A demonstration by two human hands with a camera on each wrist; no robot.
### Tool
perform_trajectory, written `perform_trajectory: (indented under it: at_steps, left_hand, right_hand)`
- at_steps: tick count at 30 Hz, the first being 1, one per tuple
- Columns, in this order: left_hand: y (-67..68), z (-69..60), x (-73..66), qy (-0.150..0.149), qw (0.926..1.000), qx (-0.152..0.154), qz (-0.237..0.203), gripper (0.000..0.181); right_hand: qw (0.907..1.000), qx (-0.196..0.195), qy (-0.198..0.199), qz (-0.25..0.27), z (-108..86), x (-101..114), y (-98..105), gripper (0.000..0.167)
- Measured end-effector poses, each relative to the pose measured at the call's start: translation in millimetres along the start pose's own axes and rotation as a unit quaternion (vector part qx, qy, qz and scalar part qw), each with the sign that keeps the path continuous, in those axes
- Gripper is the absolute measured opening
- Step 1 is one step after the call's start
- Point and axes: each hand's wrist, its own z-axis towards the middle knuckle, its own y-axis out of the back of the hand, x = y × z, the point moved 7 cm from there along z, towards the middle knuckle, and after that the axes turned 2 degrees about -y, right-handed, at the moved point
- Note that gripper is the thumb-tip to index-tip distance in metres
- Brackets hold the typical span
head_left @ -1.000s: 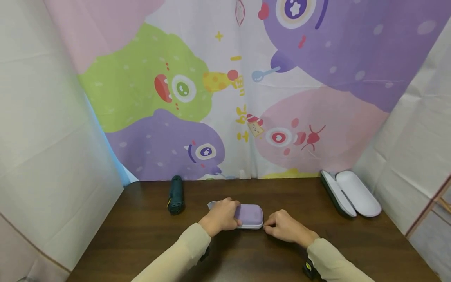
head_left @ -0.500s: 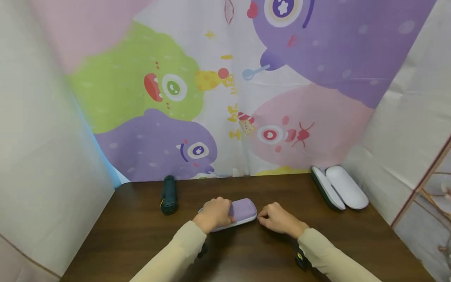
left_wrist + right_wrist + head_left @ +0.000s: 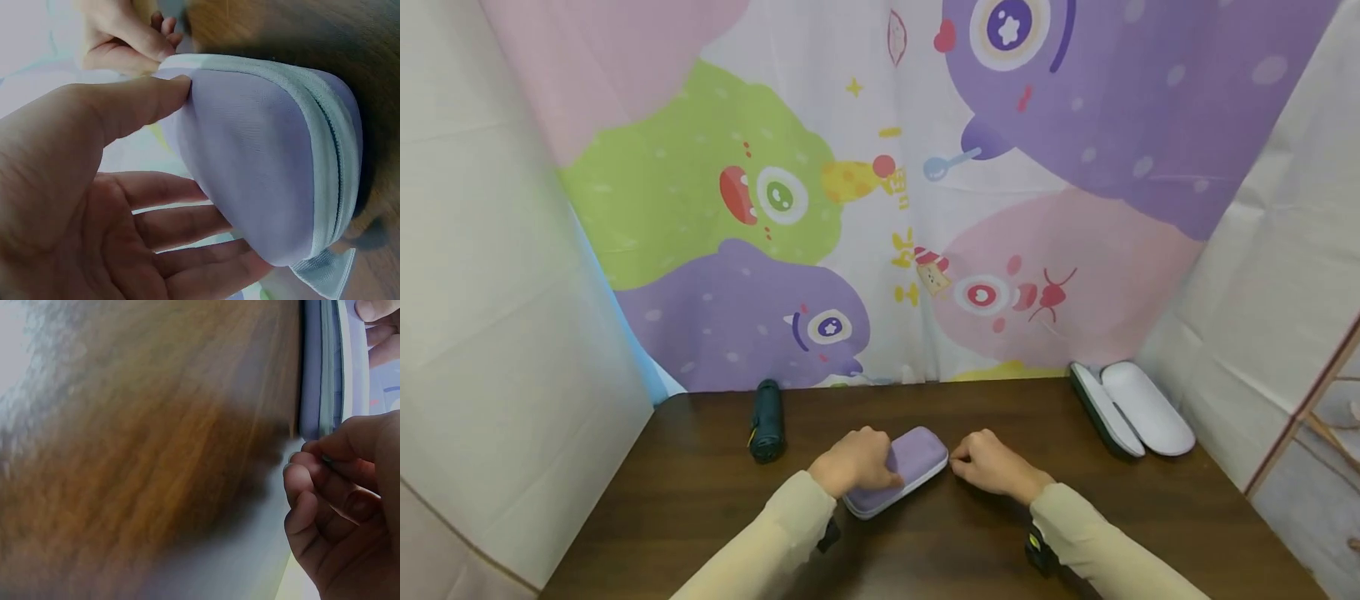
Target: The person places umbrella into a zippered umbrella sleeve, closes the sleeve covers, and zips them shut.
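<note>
- Head: purple case on the tabletop, between left hand and right hand, long axis slanting away towards the latter
- Left wrist: fingers and thumb grip it
- Right wrist: fingers pinched, apparently on a hidden zipper pull

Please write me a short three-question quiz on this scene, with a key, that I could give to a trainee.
1. True or false: the left hand grips the purple case.

2. Where are the fingertips of the right hand?
A) On the dark green roll
B) At one end of the purple case
C) Inside the white-lined case

3. Fill in one word, open or closed: at the far right of the table in the head view, the white-lined case lies ____.

Key: 1. True. 2. B. 3. Open.
</note>
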Motion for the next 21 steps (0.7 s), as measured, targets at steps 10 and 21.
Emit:
perform_trajectory:
  at_steps: [10, 21]
  left_hand:
    - [-2.3, 0.4, -5.5, 0.003, 1.0, -0.003, -0.006, 0.029]
    - [-4.0, -1.7, -10.3, 0.022, 0.9997, -0.01, -0.001, 0.03]
  right_hand:
    - [0.9998, 0.017, 0.006, -0.003, -1.7, 6.0, -3.3, 0.021]
    - [0.9995, 0.021, 0.023, 0.0, 1.3, 17.6, -8.1, 0.043]
